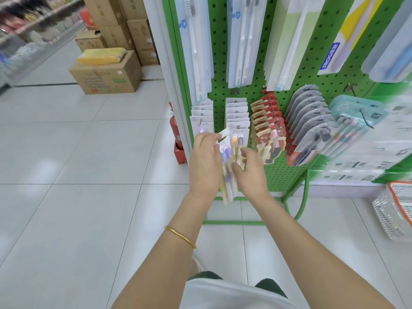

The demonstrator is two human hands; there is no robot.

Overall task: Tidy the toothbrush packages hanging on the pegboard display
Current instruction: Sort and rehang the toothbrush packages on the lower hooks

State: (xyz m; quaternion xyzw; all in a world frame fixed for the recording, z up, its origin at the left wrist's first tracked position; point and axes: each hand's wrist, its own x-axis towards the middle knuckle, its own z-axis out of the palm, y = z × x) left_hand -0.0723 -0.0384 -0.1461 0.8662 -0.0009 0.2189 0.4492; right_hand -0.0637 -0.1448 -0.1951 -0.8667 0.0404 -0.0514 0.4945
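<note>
White tiled floor (78,152) ran throughout. A cardboard box (107,73) stood on it upper left, with a yellow wrapped pack (100,55) lying on top. Stacked cartons (120,23) rose just behind. Stocked shelves (26,25) were blurred at far left. A red fire extinguisher (175,128) stood upright. A white wire basket (388,210) sat at the right edge.

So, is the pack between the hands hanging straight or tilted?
Tilted. The pack has a white top that slants beside the left hand, unlike the level cards behind. Whether a hook holds it: cannot tell.
</note>
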